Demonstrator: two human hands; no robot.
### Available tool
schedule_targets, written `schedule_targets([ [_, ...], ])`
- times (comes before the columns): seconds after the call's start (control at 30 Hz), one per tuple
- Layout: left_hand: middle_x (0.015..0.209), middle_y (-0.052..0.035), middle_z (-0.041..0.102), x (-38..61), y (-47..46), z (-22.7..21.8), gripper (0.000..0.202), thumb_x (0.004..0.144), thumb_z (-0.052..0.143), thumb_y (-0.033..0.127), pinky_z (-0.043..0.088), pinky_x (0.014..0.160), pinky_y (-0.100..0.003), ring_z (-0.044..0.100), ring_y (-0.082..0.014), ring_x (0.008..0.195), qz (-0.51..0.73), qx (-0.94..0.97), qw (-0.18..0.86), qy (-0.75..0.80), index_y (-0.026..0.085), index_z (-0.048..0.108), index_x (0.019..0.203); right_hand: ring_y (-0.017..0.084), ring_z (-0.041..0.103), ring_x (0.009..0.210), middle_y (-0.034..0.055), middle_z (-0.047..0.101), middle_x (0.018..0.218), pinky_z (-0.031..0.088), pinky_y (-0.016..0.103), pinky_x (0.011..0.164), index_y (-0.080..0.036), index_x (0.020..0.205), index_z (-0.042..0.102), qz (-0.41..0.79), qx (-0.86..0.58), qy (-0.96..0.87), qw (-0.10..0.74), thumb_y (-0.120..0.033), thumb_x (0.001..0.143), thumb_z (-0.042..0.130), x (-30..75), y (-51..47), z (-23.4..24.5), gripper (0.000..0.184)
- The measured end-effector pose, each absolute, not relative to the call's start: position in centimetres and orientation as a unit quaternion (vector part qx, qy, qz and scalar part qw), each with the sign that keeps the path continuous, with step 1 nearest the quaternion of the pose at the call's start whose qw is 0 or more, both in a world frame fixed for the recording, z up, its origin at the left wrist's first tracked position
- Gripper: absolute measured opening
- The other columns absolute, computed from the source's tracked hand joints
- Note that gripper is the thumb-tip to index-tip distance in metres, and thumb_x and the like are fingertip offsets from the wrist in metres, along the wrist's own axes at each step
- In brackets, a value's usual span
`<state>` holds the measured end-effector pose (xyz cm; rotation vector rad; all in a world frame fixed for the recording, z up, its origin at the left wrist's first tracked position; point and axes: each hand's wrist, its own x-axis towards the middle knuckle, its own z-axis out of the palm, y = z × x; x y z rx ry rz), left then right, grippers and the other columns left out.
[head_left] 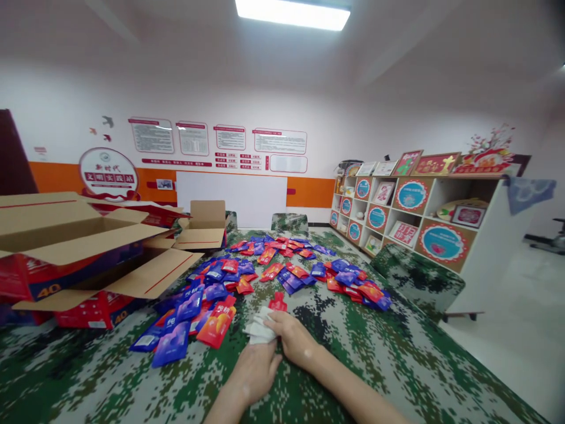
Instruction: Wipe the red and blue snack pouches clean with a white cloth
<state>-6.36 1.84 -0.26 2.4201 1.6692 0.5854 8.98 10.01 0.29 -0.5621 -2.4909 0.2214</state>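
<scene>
In front of me, low in the head view, my left hand [256,368] and my right hand [295,338] meet over the camouflage tablecloth. A crumpled white tissue [260,330] is bunched between them. The right fingers are closed over its upper edge, while the left hand grips it from below, its fingertips partly hidden. Just beyond the tissue, a red pouch [278,301] with a narrow top sticks out; its lower part is covered, and I cannot tell which hand bears it. Left of the hands lie blue pouches [171,341] and a red-orange pouch [217,323].
Loose piles of red and blue pouches [353,281] curve around the table. Opened cardboard boxes [83,241] with raised flaps stand at the left, and a smaller open box [202,224] behind. Camouflage-covered chairs [415,277] and a white shelf [481,235] stand beyond the table.
</scene>
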Motion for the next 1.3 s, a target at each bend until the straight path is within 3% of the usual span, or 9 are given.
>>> schedule_targets([
  [0.13, 0.136, -0.0081, 0.043, -6.6, 2.3, -0.6, 0.048, 0.088, 0.041, 0.035, 0.029, 0.104, -0.041, 0.039, -0.0258, 0.124, 0.207, 0.816, 0.060, 0.537, 0.021, 0.037, 0.134, 0.023, 0.048, 0.118, 0.0107, 0.054, 0.128, 0.033, 0.043, 0.103, -0.021, 0.120, 0.057, 0.056, -0.236, -0.925, 0.293, -0.013, 0.077, 0.050, 8.2, 14.3, -1.0, 0.044],
  [0.23, 0.142, -0.0078, 0.035, -6.8, 2.5, -0.9, 0.052, 0.088, 0.041, 0.036, 0.025, 0.107, -0.040, 0.031, -0.0253, 0.130, 0.204, 0.819, 0.061, 0.532, 0.020, 0.034, 0.137, 0.022, 0.050, 0.115, 0.0104, 0.057, 0.124, 0.033, 0.039, 0.102, -0.019, 0.116, 0.060, 0.053, -0.282, -0.912, 0.293, -0.011, 0.081, 0.044, 7.2, 15.9, -0.3, 0.039],
  [0.43, 0.141, -0.0093, 0.036, -6.6, 2.2, -0.6, 0.053, 0.088, 0.041, 0.037, 0.026, 0.106, -0.039, 0.032, -0.0253, 0.129, 0.186, 0.817, 0.058, 0.543, 0.018, 0.033, 0.137, 0.018, 0.057, 0.106, 0.0051, 0.061, 0.119, 0.044, 0.029, 0.092, -0.022, 0.113, 0.062, 0.093, -0.326, -0.903, 0.265, -0.006, 0.080, 0.040, 6.6, 16.8, 2.1, 0.044],
  [0.57, 0.138, -0.0096, 0.039, -6.4, 1.8, 0.0, 0.050, 0.088, 0.040, 0.036, 0.027, 0.104, -0.039, 0.036, -0.0252, 0.125, 0.185, 0.815, 0.052, 0.547, 0.018, 0.035, 0.134, 0.020, 0.052, 0.114, 0.0085, 0.057, 0.124, 0.039, 0.036, 0.099, -0.018, 0.117, 0.060, 0.082, -0.322, -0.899, 0.283, 0.000, 0.072, 0.039, 7.5, 15.3, 3.8, 0.053],
  [0.67, 0.135, -0.0094, 0.042, -6.4, 1.8, 0.2, 0.049, 0.088, 0.041, 0.036, 0.027, 0.104, -0.039, 0.038, -0.0255, 0.123, 0.185, 0.815, 0.055, 0.546, 0.018, 0.036, 0.133, 0.021, 0.045, 0.120, 0.0094, 0.052, 0.130, 0.035, 0.041, 0.102, -0.020, 0.123, 0.056, 0.072, -0.240, -0.922, 0.294, -0.001, 0.071, 0.040, 8.4, 11.9, 4.3, 0.057],
  [0.87, 0.133, -0.0103, 0.045, -6.4, 1.8, 0.3, 0.045, 0.087, 0.044, 0.036, 0.023, 0.106, -0.040, 0.037, -0.0269, 0.124, 0.192, 0.809, 0.063, 0.552, 0.017, 0.044, 0.127, 0.021, 0.040, 0.125, 0.0095, 0.044, 0.137, 0.034, 0.040, 0.104, -0.022, 0.135, 0.041, 0.112, -0.221, -0.932, 0.264, 0.000, 0.069, 0.040, 9.2, 8.0, 1.7, 0.069],
  [1.0, 0.127, -0.0084, 0.050, -6.4, 1.7, 0.8, 0.042, 0.087, 0.042, 0.035, 0.030, 0.102, -0.040, 0.043, -0.0257, 0.118, 0.195, 0.813, 0.080, 0.543, 0.019, 0.045, 0.126, 0.022, 0.042, 0.124, 0.0097, 0.046, 0.135, 0.033, 0.041, 0.104, -0.021, 0.131, 0.047, 0.104, -0.238, -0.928, 0.266, -0.007, 0.078, 0.041, 8.8, 12.0, 0.2, 0.055],
  [1.17, 0.142, -0.0079, 0.033, -6.6, 2.0, 0.5, 0.054, 0.087, 0.042, 0.036, 0.023, 0.106, -0.040, 0.029, -0.0257, 0.130, 0.193, 0.810, 0.090, 0.546, 0.018, 0.031, 0.137, 0.023, 0.049, 0.117, 0.0089, 0.054, 0.128, 0.035, 0.038, 0.102, -0.019, 0.122, 0.056, 0.128, -0.286, -0.906, 0.286, -0.018, 0.086, 0.043, 7.6, 16.9, 0.3, 0.039],
  [1.3, 0.143, -0.0078, 0.031, -6.5, 2.1, 0.3, 0.056, 0.087, 0.043, 0.036, 0.023, 0.106, -0.041, 0.029, -0.0263, 0.130, 0.186, 0.809, 0.098, 0.549, 0.019, 0.028, 0.138, 0.021, 0.054, 0.112, 0.0059, 0.059, 0.123, 0.039, 0.034, 0.099, -0.021, 0.120, 0.057, 0.149, -0.298, -0.896, 0.294, -0.017, 0.087, 0.041, 6.9, 17.9, 0.8, 0.037],
])
